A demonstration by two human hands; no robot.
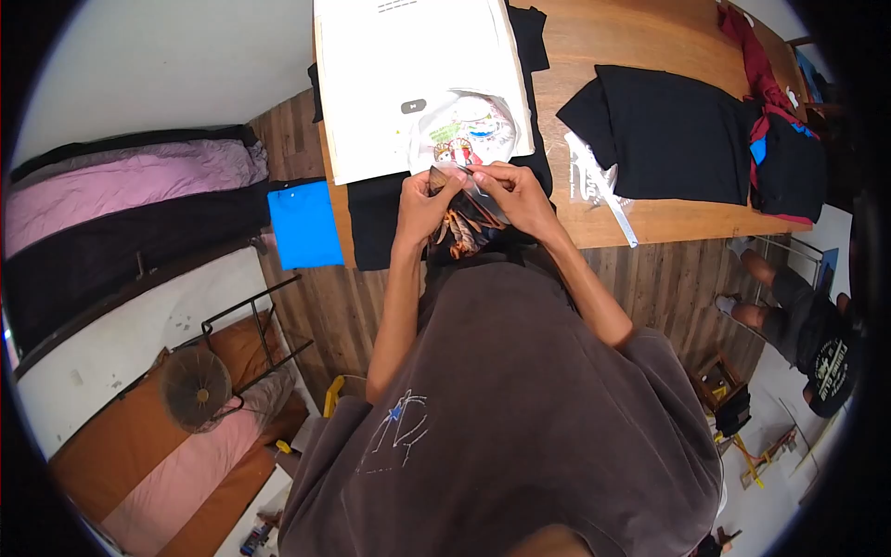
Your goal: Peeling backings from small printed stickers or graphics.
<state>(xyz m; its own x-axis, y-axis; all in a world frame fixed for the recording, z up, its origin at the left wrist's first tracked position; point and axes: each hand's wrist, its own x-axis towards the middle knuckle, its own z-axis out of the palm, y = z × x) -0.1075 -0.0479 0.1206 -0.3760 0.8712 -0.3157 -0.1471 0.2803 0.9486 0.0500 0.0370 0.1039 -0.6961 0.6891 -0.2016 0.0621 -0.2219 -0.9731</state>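
My left hand [430, 206] and my right hand [518, 199] meet at the near edge of the table. Thumbs and fingers of both pinch the top edge of a dark, glossy printed sheet [461, 229] with an orange-brown picture. Its lower end hangs in front of my shirt. Just beyond my fingers lies a round whitish piece [469, 128] with small coloured pictures, on a large white panel [371, 93]. Black cloth [371, 223] sticks out from under that panel, close to my left hand.
On the wooden table [668, 37] to the right lie black folded garments [682, 130], a clear plastic wrapper [587, 172] and maroon cloth [742, 51]. Bright blue cloth [304, 225] is at the left edge. A fan [195, 388] stands lower left; another person [807, 316] is at far right.
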